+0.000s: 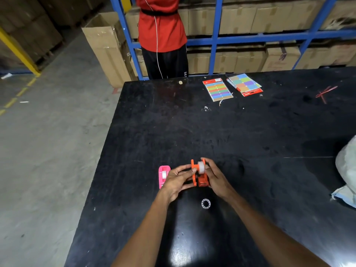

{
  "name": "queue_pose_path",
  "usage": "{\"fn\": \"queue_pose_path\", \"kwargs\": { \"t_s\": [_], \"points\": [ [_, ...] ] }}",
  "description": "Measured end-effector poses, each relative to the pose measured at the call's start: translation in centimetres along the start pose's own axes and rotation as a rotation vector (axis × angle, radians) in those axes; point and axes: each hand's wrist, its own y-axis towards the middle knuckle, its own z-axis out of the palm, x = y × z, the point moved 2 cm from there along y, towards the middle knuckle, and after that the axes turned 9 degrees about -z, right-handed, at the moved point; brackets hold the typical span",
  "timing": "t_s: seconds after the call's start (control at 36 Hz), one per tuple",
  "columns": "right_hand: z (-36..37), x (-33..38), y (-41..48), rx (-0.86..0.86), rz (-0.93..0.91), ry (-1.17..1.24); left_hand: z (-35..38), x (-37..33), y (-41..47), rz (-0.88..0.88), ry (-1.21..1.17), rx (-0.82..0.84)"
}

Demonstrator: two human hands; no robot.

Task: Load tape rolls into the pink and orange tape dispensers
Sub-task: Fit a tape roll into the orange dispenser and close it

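The orange tape dispenser (198,176) is held just above the black table (212,128), split into two halves with a clear tape roll (201,167) sitting between them. My left hand (177,182) grips the left half. My right hand (215,178) grips the right half and touches the roll. The pink dispenser (163,176) lies on the table just left of my left hand, with a clear tape roll (164,174) inside it. A white plastic ring (205,203) lies on the table below my hands.
Two packs of coloured sticky labels (218,89) (245,83) and a red-capped marker (233,84) lie at the table's far edge. Red strands (325,92) lie far right, a pale sack (346,170) at the right edge. A person in a red shirt (161,26) stands beyond the table by blue shelving.
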Motion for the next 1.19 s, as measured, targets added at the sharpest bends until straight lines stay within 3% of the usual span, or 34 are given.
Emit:
{"fn": "queue_pose_path", "kwargs": {
  "t_s": [0.56,1.19],
  "points": [
    [1.3,3.4,-0.2,0.054,-0.051,-0.085,-1.3,-0.4,-2.2,0.071,-0.048,0.055],
    [2.5,3.3,-0.3,0.098,-0.049,0.003,-2.4,-0.3,-2.6,0.045,-0.04,0.057]
  ]
}}
